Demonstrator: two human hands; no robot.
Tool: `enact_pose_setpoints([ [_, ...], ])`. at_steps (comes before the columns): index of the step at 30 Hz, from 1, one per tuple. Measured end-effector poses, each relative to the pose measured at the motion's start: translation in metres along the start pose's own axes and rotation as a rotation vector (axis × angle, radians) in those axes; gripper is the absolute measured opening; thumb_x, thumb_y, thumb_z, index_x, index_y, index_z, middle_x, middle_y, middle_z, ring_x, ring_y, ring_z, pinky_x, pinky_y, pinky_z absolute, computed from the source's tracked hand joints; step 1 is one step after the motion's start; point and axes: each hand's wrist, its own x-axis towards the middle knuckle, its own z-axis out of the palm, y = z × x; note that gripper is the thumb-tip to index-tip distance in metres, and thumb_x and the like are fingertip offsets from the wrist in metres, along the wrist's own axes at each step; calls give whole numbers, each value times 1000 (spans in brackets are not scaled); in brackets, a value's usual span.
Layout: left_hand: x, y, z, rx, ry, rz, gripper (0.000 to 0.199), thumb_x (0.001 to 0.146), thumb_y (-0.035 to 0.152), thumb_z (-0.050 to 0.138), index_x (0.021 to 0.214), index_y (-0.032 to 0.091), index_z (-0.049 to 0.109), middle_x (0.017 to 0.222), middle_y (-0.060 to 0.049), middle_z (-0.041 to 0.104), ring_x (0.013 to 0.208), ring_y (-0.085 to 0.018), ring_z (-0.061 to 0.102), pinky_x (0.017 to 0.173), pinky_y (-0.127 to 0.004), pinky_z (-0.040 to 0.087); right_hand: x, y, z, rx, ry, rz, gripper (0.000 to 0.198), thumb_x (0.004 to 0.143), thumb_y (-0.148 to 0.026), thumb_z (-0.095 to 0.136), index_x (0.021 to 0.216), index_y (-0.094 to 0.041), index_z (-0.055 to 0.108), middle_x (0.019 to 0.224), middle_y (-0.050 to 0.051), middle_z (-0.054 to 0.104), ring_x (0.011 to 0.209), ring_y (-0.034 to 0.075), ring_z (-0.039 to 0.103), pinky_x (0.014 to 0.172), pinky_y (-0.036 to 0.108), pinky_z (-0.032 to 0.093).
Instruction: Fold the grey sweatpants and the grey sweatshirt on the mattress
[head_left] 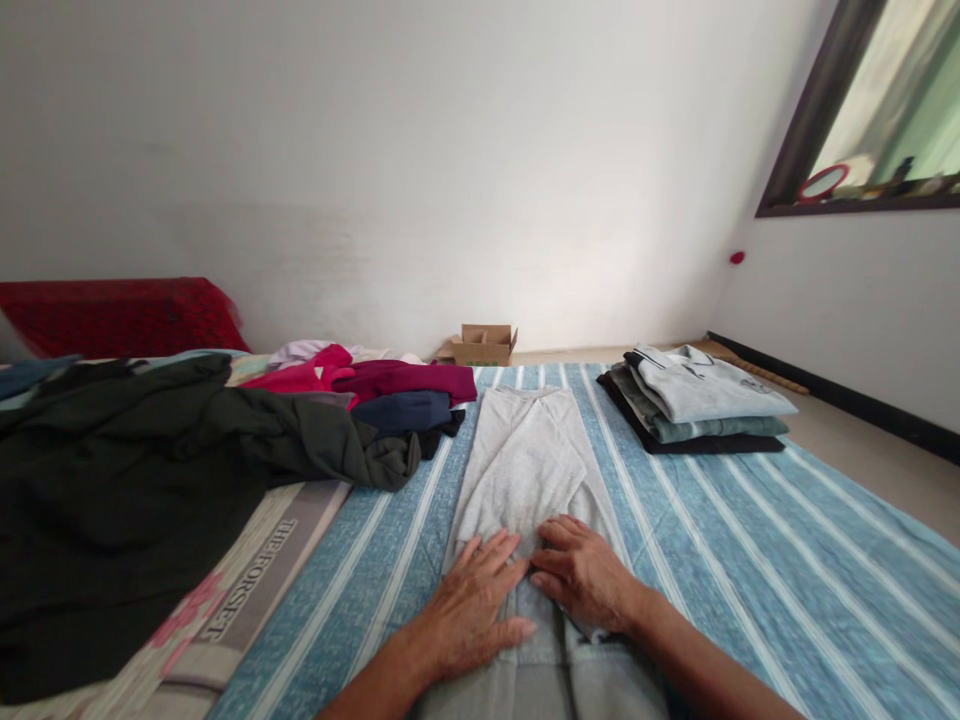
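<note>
A light grey long-sleeved top (521, 455) lies lengthwise on the blue striped bed sheet (397, 560), its sides and sleeves folded inward into a narrow strip. My left hand (480, 600) rests flat on the lower part of the top, fingers spread. Just to its right, my right hand (581, 570) also presses on the cloth, its fingers bent and close together over the fabric. Whether those fingers pinch any cloth cannot be made out. The bottom hem sits near my body, partly covered by my forearms.
A stack of folded clothes (705, 400) stands at the right. On the left lie a dark jacket (150, 480), a magenta garment (409, 380) and other loose clothes. A cardboard box (484, 345) is by the wall, and a red cloth-covered item (120, 315) stands far left.
</note>
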Motion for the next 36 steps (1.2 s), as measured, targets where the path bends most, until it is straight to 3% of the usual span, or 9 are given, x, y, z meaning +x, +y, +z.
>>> enact_pose_setpoints([
  [3,0,0,-2,-3,-17,-9,60,85,54,53,133,19,49,149,-16,29,139,-32,22,111,-56,18,1,2,0,-15,24,43,23,94,-32,46,81,-20,60,86,4,57,89,19,52,93,37,36],
  [8,2,-9,5,-32,5,25,63,86,55,51,140,24,41,149,-15,30,139,-32,22,110,-58,19,4,9,9,-30,61,155,19,92,-33,50,99,-20,62,109,8,59,116,24,47,104,41,31],
  [16,1,-13,10,-41,51,32,61,86,53,51,137,20,45,148,-14,33,138,-32,26,110,-57,21,5,7,9,-24,13,216,20,93,-33,51,95,-18,63,108,8,61,116,24,50,103,42,35],
  [19,0,-17,14,-44,109,49,59,87,45,54,136,15,46,146,-16,37,136,-31,31,109,-56,26,-2,-2,2,-17,44,198,22,92,-34,51,102,-18,63,113,10,62,117,25,51,104,45,36],
  [24,-8,-26,17,-12,265,140,46,87,24,54,131,16,50,141,-12,46,133,-26,38,109,-50,31,-30,-20,-8,-18,98,111,41,91,-45,51,121,-18,58,127,13,58,122,27,50,105,47,37],
  [29,-20,-42,10,94,362,255,44,87,6,38,128,13,52,136,-12,52,130,-21,43,108,-42,37,-63,-23,-19,-113,88,54,38,93,-34,48,126,-17,54,131,11,56,126,25,47,105,47,39],
  [33,-27,-56,9,145,391,254,43,88,3,35,124,15,54,133,-10,55,129,-20,44,105,-39,40,-80,-30,-27,-213,80,18,42,92,-34,50,130,-17,51,134,11,53,128,25,44,102,47,42],
  [36,-30,-59,11,177,367,254,45,88,2,36,127,18,52,135,-8,53,130,-20,42,105,-40,41,-88,-42,-22,-276,124,-66,55,90,-48,48,135,-16,46,136,15,50,129,30,43,96,50,46],
])
